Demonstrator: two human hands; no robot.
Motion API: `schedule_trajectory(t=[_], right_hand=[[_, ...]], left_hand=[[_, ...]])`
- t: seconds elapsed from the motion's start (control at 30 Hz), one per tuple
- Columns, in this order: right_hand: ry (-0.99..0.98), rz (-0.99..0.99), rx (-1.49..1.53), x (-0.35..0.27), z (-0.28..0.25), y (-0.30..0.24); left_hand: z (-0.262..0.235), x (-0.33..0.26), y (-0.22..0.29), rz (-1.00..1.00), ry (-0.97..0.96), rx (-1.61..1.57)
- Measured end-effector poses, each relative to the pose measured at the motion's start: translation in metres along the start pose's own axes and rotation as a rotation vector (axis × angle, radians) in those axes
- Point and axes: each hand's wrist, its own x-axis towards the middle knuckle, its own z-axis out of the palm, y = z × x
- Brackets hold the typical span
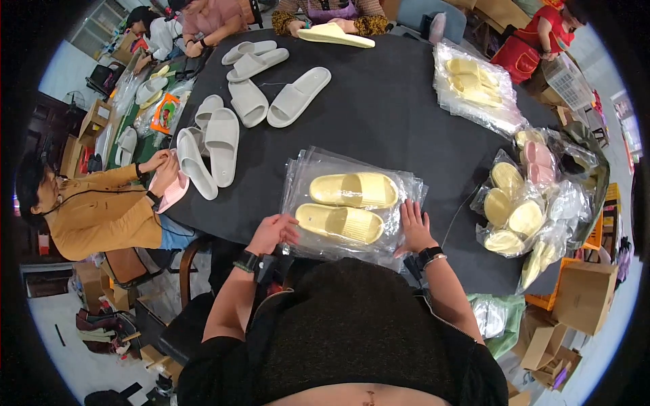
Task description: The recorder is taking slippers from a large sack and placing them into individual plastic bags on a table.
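Observation:
A pair of yellow slide slippers [347, 207] lies side by side in a clear plastic bag [406, 184], on top of a stack of similar bags before me. My right hand [415, 228] rests flat on the bag's right side, fingers spread. At the bag's left edge is my left hand [274, 232], its fingers loosely bent and apart, reaching toward the lower slipper. Whether its fingertips press on the plastic is too small to tell.
Several grey slippers [221, 147] lie on the black table [379, 115] at left, beside a person in a mustard jacket [108, 216] holding a pink slipper [175, 184]. Bagged yellow slippers [502, 210] crowd the right side. Across the table, another person handles a yellow slipper [335, 36].

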Motion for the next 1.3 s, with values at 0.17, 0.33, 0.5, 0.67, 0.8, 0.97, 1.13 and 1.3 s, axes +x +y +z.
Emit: schedule_trajectory(t=[0.17, 0.33, 0.5, 0.67, 0.8, 0.97, 1.13, 1.3], right_hand=[[-0.101, 0.008, -0.039, 0.003, -0.010, -0.003], [-0.126, 0.002, -0.025, 0.006, -0.012, 0.000], [-0.066, 0.055, -0.054, 0.001, -0.002, -0.008], [-0.086, 0.064, -0.045, 0.002, -0.003, -0.009], [-0.082, 0.069, -0.043, 0.002, -0.008, -0.012], [-0.085, 0.063, -0.083, 0.005, -0.003, -0.011], [-0.099, 0.079, -0.052, 0.000, -0.014, -0.014], [-0.110, 0.079, -0.017, 0.001, -0.016, -0.016]], left_hand=[[-0.027, 0.027, 0.016, 0.094, 0.086, 0.086], [-0.018, 0.092, 0.032, 1.098, -0.053, 1.434], [0.024, 0.110, 0.060, 0.996, -0.353, 1.487], [0.067, 0.129, 0.059, 0.979, -0.561, 1.575], [0.100, 0.143, 0.040, 1.044, -0.392, 1.367], [0.094, 0.160, 0.009, 1.262, -0.111, 1.317], [0.024, 0.123, 0.036, 0.943, -0.081, 1.707], [-0.090, 0.085, 0.016, 0.661, 0.282, 1.461]])
